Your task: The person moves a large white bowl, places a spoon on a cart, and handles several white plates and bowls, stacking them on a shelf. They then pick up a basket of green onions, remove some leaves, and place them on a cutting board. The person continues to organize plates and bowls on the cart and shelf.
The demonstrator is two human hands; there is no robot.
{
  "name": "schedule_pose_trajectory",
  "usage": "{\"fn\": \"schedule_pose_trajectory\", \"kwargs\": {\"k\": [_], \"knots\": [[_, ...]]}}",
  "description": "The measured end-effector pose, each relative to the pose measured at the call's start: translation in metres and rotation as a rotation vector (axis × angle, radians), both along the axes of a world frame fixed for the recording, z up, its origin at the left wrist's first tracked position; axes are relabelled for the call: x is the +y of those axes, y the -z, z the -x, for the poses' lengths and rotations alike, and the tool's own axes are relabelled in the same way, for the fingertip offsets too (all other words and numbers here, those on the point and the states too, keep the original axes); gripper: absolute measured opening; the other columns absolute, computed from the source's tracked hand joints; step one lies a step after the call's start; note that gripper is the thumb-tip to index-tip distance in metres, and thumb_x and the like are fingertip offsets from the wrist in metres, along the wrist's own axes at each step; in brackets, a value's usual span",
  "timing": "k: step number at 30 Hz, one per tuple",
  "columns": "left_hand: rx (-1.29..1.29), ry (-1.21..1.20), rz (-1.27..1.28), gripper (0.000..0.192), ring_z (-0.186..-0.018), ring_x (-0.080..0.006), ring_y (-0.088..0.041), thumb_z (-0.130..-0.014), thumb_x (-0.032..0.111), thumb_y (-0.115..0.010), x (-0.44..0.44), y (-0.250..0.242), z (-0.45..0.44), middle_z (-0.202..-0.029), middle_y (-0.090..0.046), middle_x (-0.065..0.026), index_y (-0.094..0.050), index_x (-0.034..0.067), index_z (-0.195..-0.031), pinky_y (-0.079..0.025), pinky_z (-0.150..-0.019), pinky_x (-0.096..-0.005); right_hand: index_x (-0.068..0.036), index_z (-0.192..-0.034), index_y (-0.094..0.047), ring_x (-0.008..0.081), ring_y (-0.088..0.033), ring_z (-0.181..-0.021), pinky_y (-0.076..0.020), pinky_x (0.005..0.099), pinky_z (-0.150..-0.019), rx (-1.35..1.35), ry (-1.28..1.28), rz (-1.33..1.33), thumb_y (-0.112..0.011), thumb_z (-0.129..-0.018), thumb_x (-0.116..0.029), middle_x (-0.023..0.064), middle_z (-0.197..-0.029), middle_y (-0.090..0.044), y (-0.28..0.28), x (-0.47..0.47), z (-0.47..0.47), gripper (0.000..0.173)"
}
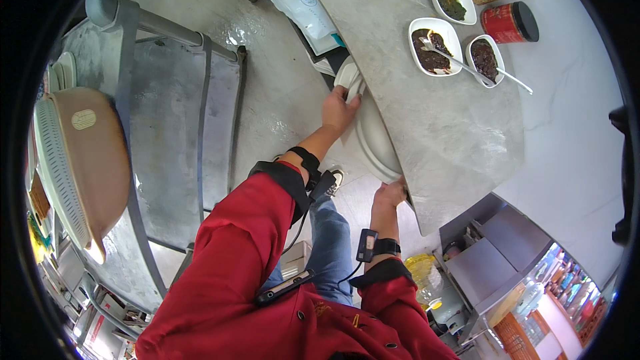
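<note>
Just below the edge of a grey countertop (450, 125), my left hand (341, 111) pinches white dishes (347, 74) that look stacked. Under the same edge sits a large round white plate or basin (377, 140), its far side hidden by the countertop. My right hand (392, 193) is at the near end of its rim, the fingers out of sight beneath the counter edge, so its grip is unclear. Beside the left hand, beyond the dishes, a white plastic pouch (306, 17) bearing print lies on a dark tray or shelf edge.
On the counter are a white dish of dark sauce (434, 45) with a spoon, a smaller sauce dish (485, 60), a dish of green paste (452, 4) and a red jar (510, 22). A metal rack (170, 110) carries a brown basin (95, 160). An oil bottle (422, 277) stands low right.
</note>
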State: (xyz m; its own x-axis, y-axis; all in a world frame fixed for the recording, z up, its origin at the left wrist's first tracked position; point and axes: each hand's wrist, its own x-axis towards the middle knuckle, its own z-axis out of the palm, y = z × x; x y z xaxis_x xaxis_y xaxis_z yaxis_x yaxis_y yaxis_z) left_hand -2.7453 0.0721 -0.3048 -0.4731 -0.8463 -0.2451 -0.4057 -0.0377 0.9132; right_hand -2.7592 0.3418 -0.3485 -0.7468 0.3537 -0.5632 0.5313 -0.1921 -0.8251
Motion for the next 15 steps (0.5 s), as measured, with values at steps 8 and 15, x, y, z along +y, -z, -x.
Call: {"fn": "schedule_pose_trajectory", "kwargs": {"k": [8,15], "knots": [[-0.071,-0.279,-0.084,0.035,-0.066,-0.0374,-0.058,-0.086,0.034,-0.062,0.002,0.013,-0.019,-0.069,-0.058,-0.02,-0.053,0.0,-0.079,-0.044,-0.06,-0.0441,-0.001,-0.109,-0.052,0.0284,-0.057,-0.105,-0.0432,0.0444,-0.095,-0.418,-0.425,0.212,-0.042,-0.091,-0.06,0.0159,-0.106,-0.06,-0.056,-0.017,-0.052,0.063],[-0.351,0.073,-0.282,0.034,-0.067,-0.0382,-0.057,-0.086,0.029,-0.055,0.069,-0.01,-0.186,-0.071,-0.059,-0.0231,-0.059,-0.003,-0.075,-0.042,-0.06,-0.0465,0.004,-0.107,-0.058,0.0198,-0.064,-0.08,-0.0524,0.0312,-0.072,-0.601,-1.557,-0.427,-0.057,-0.09,-0.031,0.0144,-0.095,-0.065,-0.079,0.064,-0.104,0.039]]}}
